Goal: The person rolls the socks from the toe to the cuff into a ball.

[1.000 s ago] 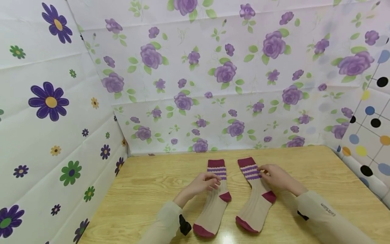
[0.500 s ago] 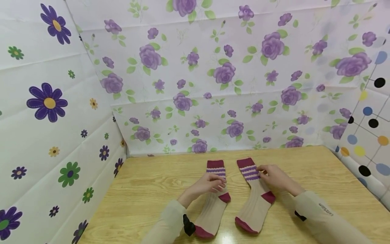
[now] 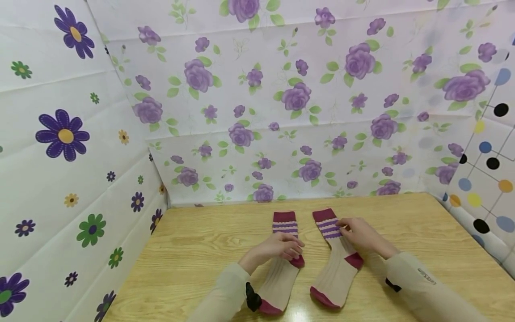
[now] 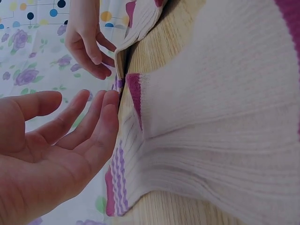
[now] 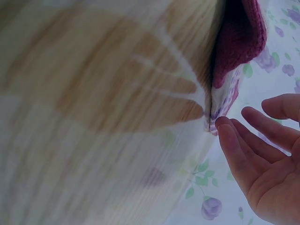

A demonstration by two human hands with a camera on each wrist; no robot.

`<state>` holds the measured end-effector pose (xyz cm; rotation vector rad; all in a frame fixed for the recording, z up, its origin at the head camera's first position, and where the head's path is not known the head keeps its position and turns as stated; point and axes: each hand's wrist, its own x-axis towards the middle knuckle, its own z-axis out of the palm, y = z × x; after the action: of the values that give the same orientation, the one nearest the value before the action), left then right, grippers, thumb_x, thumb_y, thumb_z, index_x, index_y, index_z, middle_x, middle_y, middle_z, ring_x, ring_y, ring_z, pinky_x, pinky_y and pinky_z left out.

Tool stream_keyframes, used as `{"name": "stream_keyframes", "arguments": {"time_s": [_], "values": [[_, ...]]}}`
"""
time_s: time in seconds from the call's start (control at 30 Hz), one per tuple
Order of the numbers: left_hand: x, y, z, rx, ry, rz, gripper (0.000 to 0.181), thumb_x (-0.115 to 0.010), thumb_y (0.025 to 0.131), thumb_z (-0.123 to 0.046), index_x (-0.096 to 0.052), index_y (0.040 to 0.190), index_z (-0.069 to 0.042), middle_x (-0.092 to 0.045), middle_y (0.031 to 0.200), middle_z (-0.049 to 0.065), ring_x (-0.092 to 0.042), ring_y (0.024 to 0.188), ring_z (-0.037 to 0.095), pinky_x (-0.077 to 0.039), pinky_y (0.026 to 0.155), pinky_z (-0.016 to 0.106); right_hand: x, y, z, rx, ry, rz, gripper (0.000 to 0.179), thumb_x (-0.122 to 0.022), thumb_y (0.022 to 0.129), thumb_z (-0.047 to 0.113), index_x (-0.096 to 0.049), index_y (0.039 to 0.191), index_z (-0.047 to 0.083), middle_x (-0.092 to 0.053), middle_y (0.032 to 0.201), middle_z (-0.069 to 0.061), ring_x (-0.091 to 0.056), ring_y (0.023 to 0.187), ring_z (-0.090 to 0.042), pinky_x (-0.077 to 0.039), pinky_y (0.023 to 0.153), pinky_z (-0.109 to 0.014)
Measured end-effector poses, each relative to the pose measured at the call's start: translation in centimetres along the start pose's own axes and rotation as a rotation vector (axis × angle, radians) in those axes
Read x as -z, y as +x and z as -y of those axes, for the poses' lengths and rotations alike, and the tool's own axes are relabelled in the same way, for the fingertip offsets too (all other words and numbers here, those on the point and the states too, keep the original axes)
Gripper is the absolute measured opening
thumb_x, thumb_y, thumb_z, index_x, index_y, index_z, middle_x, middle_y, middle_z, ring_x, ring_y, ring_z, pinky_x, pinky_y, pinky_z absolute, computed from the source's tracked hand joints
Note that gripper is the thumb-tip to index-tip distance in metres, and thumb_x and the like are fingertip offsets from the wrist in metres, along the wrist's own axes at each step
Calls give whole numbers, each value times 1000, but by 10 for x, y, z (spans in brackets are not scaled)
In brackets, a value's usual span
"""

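Two beige socks lie flat on the wooden table, with maroon cuffs, heels and toes and purple stripes. Over the left sock (image 3: pixel 277 279), near its heel, is my left hand (image 3: pixel 275 249), covering part of its leg. In the left wrist view the fingers (image 4: pixel 108 123) are loosely bent beside the sock's heel and pinch nothing. My right hand (image 3: pixel 362 235) is at the striped edge of the right sock (image 3: pixel 335 273). The right wrist view has its fingers (image 5: pixel 230 140) relaxed and spread near the stripes; whether they touch the fabric I cannot tell.
The wooden table (image 3: pixel 201 237) ends at a back wall of rose-printed cloth (image 3: pixel 241 165). Daisy-printed cloth (image 3: pixel 92 179) hangs along the left side, and dotted cloth (image 3: pixel 488 179) along the right. A strip of bare wood separates the socks.
My left hand has moved right and slightly nearer me, from the left sock's striped part to its heel. My right hand has shifted slightly left. Both socks stay in place.
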<state>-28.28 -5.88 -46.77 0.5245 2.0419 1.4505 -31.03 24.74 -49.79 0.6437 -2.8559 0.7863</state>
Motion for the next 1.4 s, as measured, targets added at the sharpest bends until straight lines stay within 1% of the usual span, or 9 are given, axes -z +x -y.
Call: {"name": "stream_keyframes", "arguments": {"time_s": [0.1, 0.27, 0.33, 0.43, 0.57, 0.87, 0.97, 1.2, 1.4], "values": [[-2, 2, -1, 18, -9, 18, 31, -49, 102, -18, -62, 122, 2, -66, 115, 25, -68, 99, 31, -56, 84, 41, 0, 1, 3, -3, 13, -4, 21, -57, 93, 8, -69, 107, -2, -71, 104, -17, -67, 87, -24, -57, 71, -36], [-6, 5, -4, 33, -18, 55, 33, -48, 102, -17, -59, 125, 5, -65, 116, 27, -67, 98, 34, -56, 85, 43, 0, 3, 5, -15, 22, -6, 19, -57, 93, 8, -70, 106, -1, -71, 103, -16, -67, 86, -24, -56, 70, -35], [-9, 6, -7, 43, -22, 58, 33, -48, 101, -16, -59, 125, 5, -65, 115, 27, -67, 98, 35, -56, 85, 44, 0, 4, 5, -17, 19, -5, 19, -57, 93, 7, -70, 105, -1, -71, 102, -16, -67, 85, -23, -56, 69, -34], [-12, 7, -8, 55, -20, 47, 33, -48, 101, -15, -59, 125, 5, -65, 114, 25, -67, 96, 32, -57, 83, 43, 0, 5, 4, -31, 17, -3, 19, -58, 94, 9, -70, 105, -1, -71, 101, -16, -66, 85, -22, -55, 68, -33], [-15, 9, -7, 64, -10, 33, 32, -49, 101, -15, -59, 125, 3, -66, 114, 23, -67, 98, 32, -57, 82, 42, -2, 6, 3, -43, 22, -1, 21, -57, 93, 10, -69, 106, -2, -71, 102, -17, -66, 86, -23, -56, 69, -34], [-23, 12, -9, 82, -9, -22, 30, -49, 101, -15, -61, 122, 3, -64, 115, 22, -63, 106, 38, -55, 87, 45, -6, 5, 0, -50, 31, -24, 21, -57, 92, 7, -70, 105, -3, -71, 101, -18, -66, 84, -23, -55, 68, -35], [-26, 13, -10, 84, -8, -38, 30, -50, 100, -14, -61, 122, 4, -64, 116, 22, -63, 106, 39, -55, 88, 45, -6, 5, -1, -51, 33, -16, 20, -57, 92, 7, -70, 105, -3, -71, 101, -18, -67, 85, -24, -56, 69, -36], [-31, 13, -12, 92, -6, -54, 33, -51, 99, -15, -59, 125, 3, -65, 115, 21, -64, 108, 36, -54, 89, 46, -6, 4, -1, -50, 41, 5, 21, -57, 92, 6, -69, 106, -4, -70, 103, -20, -67, 86, -26, -57, 70, -38], [-36, 18, -11, 113, 5, -79, 34, -51, 98, -15, -57, 126, 3, -64, 115, 20, -65, 104, 33, -55, 88, 42, -6, 5, 1, -87, 59, -9, 21, -56, 92, 6, -69, 105, -4, -70, 103, -21, -67, 88, -28, -57, 71, -39]]}}
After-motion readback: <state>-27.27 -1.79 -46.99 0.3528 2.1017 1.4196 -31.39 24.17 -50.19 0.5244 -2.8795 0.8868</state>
